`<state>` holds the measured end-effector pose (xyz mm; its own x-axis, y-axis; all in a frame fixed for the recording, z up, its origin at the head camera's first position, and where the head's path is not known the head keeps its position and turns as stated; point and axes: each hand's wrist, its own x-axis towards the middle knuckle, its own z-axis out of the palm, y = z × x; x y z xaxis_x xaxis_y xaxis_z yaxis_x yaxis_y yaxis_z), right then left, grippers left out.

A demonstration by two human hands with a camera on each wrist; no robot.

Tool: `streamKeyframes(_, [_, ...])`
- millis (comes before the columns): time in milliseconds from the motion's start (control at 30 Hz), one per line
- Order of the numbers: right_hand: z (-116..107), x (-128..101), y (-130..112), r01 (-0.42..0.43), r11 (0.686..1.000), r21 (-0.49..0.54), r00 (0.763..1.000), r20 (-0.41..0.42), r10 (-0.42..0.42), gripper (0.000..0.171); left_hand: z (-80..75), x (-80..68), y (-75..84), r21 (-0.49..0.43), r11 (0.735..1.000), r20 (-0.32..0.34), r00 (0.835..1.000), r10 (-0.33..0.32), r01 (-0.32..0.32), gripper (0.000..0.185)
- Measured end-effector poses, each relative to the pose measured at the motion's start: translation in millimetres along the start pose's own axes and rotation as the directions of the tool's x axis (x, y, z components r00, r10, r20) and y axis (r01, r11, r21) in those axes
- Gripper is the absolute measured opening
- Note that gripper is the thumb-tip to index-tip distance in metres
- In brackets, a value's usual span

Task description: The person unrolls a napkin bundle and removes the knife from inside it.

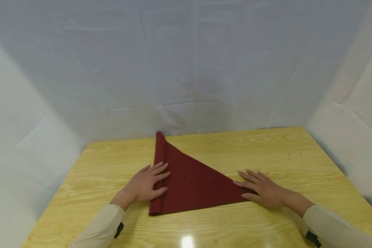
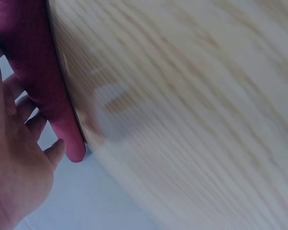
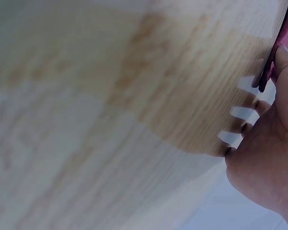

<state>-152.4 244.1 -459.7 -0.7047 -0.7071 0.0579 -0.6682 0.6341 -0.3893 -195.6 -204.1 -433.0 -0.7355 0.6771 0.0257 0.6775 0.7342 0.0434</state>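
A dark red cloth (image 1: 195,182) lies on the table as a flat triangle, its left side rolled into a tube (image 1: 159,151) that runs from near to far. My left hand (image 1: 147,183) rests across this roll with fingers spread and fairly straight. In the left wrist view the roll (image 2: 43,62) passes under those fingers. My right hand (image 1: 266,191) lies at the cloth's pointed right corner, thumb and forefinger touching it and the other fingers spread over the wood. The right wrist view catches only a red edge (image 3: 271,62) by the thumb.
The wooden table (image 1: 266,148) has pale yellow grain. White sheeting (image 1: 186,69) rises behind it and along both sides. Small dark marks show on the wood at the far right. Each sleeve has a black strap piece near the wrist.
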Motion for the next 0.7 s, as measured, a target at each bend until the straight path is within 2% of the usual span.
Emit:
streamKeyframes(400, [2,-1,0,-0.008,1.000,0.011,1.000,-0.007,0.008,0.047,-4.8,-15.2,-7.1,0.020,0.999,-0.043,0.998,-0.038,0.039,0.061])
streamKeyframes(567, [3,-2,2,-0.019,1.000,0.019,1.000,-0.009,0.019,0.047,-6.2,-22.9,-9.6,-0.005,0.995,-0.030,0.995,-0.100,0.100,0.073])
streamKeyframes(700, [2,-3,1,-0.022,1.000,0.018,1.000,-0.010,0.023,0.047,-5.5,-30.2,-12.7,-0.037,0.989,-0.017,0.990,-0.142,0.141,0.076])
